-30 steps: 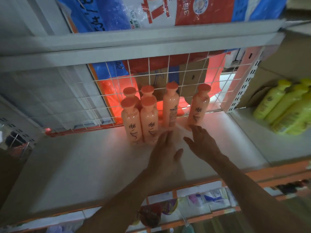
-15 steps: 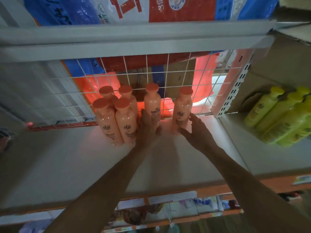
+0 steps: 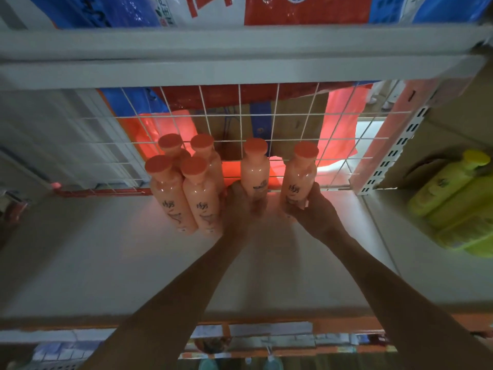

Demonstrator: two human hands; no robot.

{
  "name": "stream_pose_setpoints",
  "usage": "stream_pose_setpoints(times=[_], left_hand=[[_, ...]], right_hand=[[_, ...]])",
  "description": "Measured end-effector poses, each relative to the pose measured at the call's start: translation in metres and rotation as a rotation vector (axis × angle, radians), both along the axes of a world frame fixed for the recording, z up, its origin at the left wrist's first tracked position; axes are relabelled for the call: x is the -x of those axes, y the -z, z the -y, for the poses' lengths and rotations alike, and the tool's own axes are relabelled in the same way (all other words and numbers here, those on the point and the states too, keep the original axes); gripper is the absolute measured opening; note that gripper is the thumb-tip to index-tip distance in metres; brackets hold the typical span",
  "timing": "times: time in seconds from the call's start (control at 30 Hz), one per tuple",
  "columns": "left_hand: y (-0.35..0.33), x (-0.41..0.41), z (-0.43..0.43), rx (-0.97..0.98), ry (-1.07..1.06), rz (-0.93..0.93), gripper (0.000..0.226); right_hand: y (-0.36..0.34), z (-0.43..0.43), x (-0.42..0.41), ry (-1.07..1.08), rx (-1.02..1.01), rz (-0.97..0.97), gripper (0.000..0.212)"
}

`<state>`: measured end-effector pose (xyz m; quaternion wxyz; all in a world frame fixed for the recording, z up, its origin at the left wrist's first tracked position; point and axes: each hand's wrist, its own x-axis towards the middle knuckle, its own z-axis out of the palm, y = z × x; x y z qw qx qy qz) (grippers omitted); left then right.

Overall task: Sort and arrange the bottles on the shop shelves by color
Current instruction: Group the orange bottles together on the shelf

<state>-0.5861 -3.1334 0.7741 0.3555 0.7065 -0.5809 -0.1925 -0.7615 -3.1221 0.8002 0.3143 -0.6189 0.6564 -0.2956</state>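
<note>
Several peach-coloured bottles with orange caps stand at the back of a white shelf [image 3: 106, 263]. A tight cluster [image 3: 186, 188] is on the left, then two single bottles to its right. My left hand [image 3: 237, 206] grips the lower part of the middle bottle [image 3: 254, 169]. My right hand [image 3: 309, 209] grips the base of the rightmost bottle [image 3: 300, 174], thumb on its front. Both bottles stand upright on the shelf.
A white wire grid [image 3: 293, 124] backs the shelf, with red and blue bags behind it. Yellow bottles [image 3: 453, 198] lie in the neighbouring bay on the right, past a slotted upright [image 3: 394, 153]. Another shelf board [image 3: 240, 52] hangs close overhead.
Both hands reached forward from the bare shelf to the two right-hand bottles and closed round them. The view has moved closer and slightly right.
</note>
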Motion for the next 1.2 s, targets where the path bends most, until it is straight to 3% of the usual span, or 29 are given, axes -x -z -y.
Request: stream_pose_setpoints(times=[0.4, 0.7, 0.97, 1.2], left_hand=[[0.003, -0.022, -0.089, -0.024, 0.255, -0.112, 0.053], [0.003, -0.078, -0.133, 0.038, 0.176, -0.097, 0.061], [0.010, -0.141, -0.144, 0.047, 0.038, -0.096, 0.051], [0.012, -0.163, -0.128, 0.075, -0.019, -0.086, 0.070]], right_hand=[[0.006, -0.028, -0.016, -0.027, -0.065, -0.020, 0.073], [0.012, -0.056, -0.065, -0.085, -0.048, -0.033, 0.077], [0.016, -0.067, -0.114, -0.235, -0.032, -0.036, 0.073], [0.021, -0.072, -0.138, -0.294, -0.027, 0.011, 0.070]])
